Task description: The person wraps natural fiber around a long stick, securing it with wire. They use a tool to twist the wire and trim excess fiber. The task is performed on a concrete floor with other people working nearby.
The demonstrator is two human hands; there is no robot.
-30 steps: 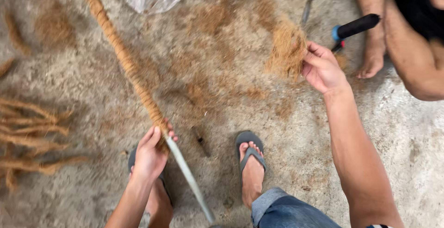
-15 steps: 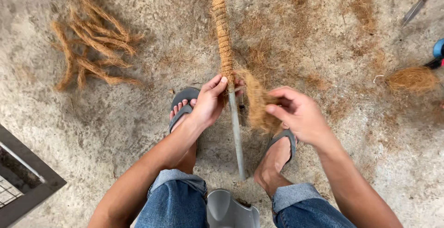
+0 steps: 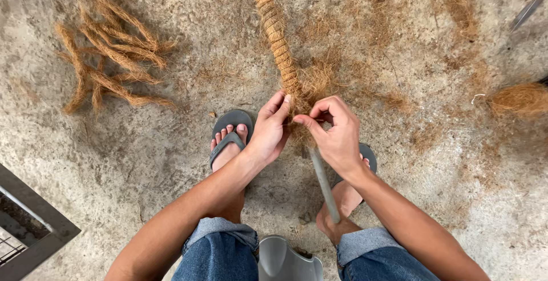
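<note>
Hands [image 3: 305, 130] press brown fibre tuft [image 3: 314, 84] against fibre-wrapped grey pole [image 3: 324, 183].

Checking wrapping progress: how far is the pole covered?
Partly: fibre wrap covers the pole down to the hands; grey pole is bare below.

Our right hand [image 3: 337, 135] has carried the loose brown coir fibre tuft [image 3: 313, 84] from the floor onto the fibre-wrapped grey rod [image 3: 278, 41], beside our left hand [image 3: 269, 130].

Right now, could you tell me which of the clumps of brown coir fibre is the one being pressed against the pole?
The tuft pinched between both hands at the pole's wrapped end; the twisted strands at left and the loose clump at right lie untouched on the floor.
</note>
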